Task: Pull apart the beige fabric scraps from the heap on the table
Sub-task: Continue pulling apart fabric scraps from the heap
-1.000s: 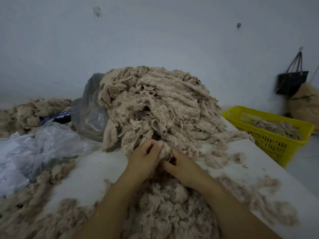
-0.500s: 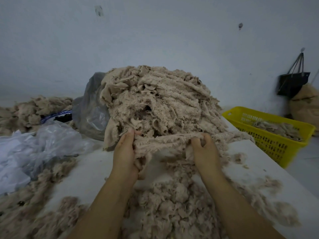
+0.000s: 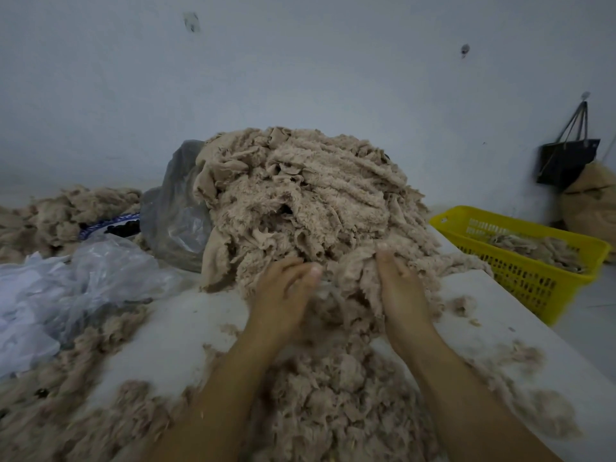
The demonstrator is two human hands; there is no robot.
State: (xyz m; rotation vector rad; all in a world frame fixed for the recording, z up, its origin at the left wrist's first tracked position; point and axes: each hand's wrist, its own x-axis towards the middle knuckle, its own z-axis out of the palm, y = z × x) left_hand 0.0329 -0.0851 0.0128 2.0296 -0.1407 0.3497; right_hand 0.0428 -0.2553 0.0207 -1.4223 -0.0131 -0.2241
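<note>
At heap (image 3: 300, 201) foot: scrap clump (image 3: 353, 281) between left hand (image 3: 283, 295), right hand (image 3: 401, 295) fingers (image 3: 383, 258).

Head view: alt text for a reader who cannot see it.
Left hand and right hand grasp beige fleecy fabric scraps at the foot of a tall heap on a white table; a yellow plastic basket stands to the right.

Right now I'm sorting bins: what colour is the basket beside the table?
The basket is yellow; head view.
</note>
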